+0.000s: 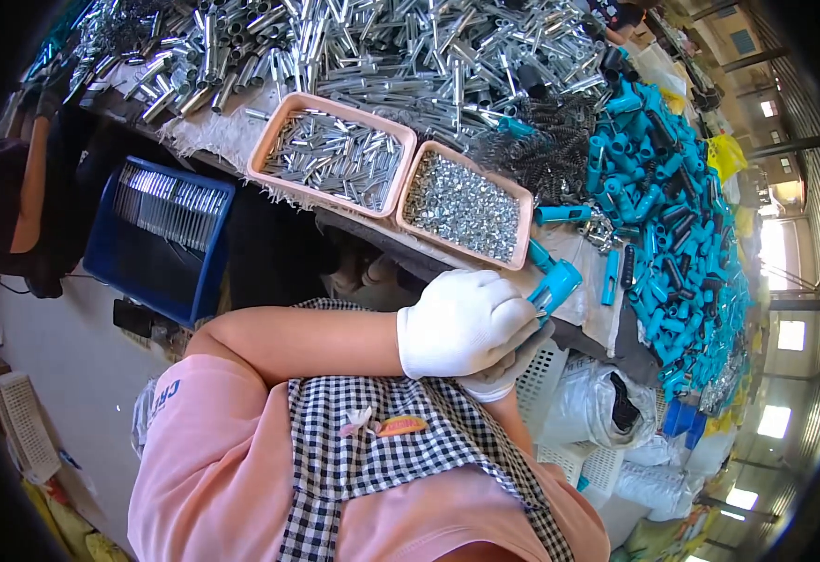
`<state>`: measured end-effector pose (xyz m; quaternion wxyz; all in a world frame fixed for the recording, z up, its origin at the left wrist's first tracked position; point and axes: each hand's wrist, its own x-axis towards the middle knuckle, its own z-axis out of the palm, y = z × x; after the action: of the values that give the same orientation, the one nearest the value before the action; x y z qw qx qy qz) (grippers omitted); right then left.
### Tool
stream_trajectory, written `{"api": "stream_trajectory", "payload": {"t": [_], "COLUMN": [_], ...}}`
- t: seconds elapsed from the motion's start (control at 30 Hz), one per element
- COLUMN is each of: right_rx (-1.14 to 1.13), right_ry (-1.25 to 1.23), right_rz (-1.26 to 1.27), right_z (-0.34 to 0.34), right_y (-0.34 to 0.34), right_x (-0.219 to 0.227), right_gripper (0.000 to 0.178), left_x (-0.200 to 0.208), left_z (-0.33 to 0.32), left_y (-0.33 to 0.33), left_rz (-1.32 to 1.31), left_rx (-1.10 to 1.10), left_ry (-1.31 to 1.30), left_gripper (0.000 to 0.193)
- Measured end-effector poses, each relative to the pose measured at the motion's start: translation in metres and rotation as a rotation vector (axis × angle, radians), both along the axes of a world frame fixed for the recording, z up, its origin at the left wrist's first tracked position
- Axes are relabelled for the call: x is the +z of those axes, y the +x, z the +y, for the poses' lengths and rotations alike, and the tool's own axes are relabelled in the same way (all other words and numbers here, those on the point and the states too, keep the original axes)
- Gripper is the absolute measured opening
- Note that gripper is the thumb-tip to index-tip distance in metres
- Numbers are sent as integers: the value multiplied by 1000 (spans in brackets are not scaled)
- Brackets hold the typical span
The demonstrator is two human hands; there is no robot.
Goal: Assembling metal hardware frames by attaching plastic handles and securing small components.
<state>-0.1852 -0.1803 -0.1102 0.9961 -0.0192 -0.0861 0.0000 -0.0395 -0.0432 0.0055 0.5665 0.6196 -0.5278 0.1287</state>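
Both my hands wear white gloves and meet in front of my apron. My left hand [471, 323] is closed, its fingers at the lower end of a teal plastic tubular part [556, 287] that points up and to the right. Below and partly behind it, my right hand [496, 382] is closed around the same part's lower end; the left glove hides most of its fingers. Just beyond my hands, at the table edge, stands a pink tray [529, 208] of small metal pieces. A larger pink tray [258, 159] beside it holds short metal pins.
Metal tubes [372, 56] are heaped across the back of the table. Dark springs [546, 140] lie beside a large pile of teal parts [677, 225] at the right. A blue crate [206, 272] with metal rods stands at left, near another person's arm [33, 192]. White sacks [586, 407] sit at lower right.
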Motion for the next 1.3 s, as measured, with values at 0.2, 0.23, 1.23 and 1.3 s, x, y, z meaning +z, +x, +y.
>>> {"api": "stream_trajectory", "payload": {"t": [0.2, 0.23, 1.23, 1.3], "right_rx": [61, 78, 275, 184], "right_ry": [242, 508, -212, -327], "right_rz": [269, 273, -1, 28], "right_z": [14, 13, 44, 43], "right_y": [-7, -5, 16, 9], "right_x": [16, 24, 49, 63], "right_gripper": [64, 58, 72, 72], "left_x": [6, 7, 17, 14], "left_z": [5, 7, 0, -6], "left_y": [6, 5, 19, 22], "left_rz": [179, 262, 1306, 1309], "left_rx": [-75, -83, -800, -868], "left_ry": [-23, -4, 121, 235], "left_gripper": [14, 12, 26, 50]}}
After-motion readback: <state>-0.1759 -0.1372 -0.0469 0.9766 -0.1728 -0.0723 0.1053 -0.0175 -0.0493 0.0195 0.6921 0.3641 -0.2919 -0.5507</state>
